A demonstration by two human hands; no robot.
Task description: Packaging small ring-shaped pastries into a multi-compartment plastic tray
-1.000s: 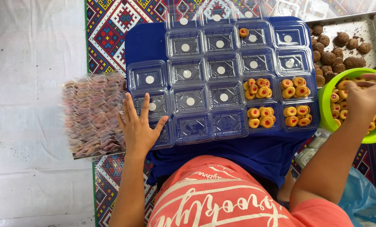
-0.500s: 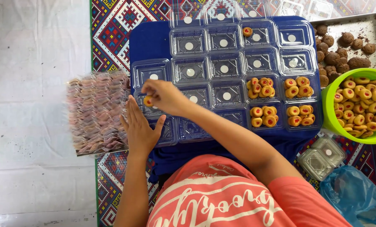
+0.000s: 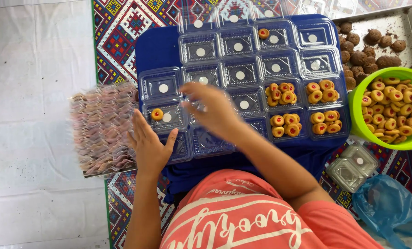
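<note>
My left hand [image 3: 149, 144] lies flat with fingers spread on the near left edge of a grid of clear plastic boxes [image 3: 239, 74]. My right hand [image 3: 209, 109], blurred by motion, hovers above the middle boxes with loose fingers and nothing visible in it. One round yellow cookie with a red centre [image 3: 157, 114] sits alone in the left box just beyond my left hand. Three boxes on the right hold several cookies [image 3: 284, 125]. A single cookie [image 3: 263, 33] lies in a far box.
A green bowl [image 3: 356, 123] full of the same cookies stands at the right. A metal tray [image 3: 411, 22] of brown balls is at the far right. A stack of pink wrappers [image 3: 103, 128] lies to the left. Blue cloth [image 3: 157, 48], spare closed boxes [image 3: 353, 167], blue bag [image 3: 388, 207].
My right hand came from the green bowl to the left boxes with a cookie, set it in the left box, and is now drawing back to the right. My left hand stayed put.
</note>
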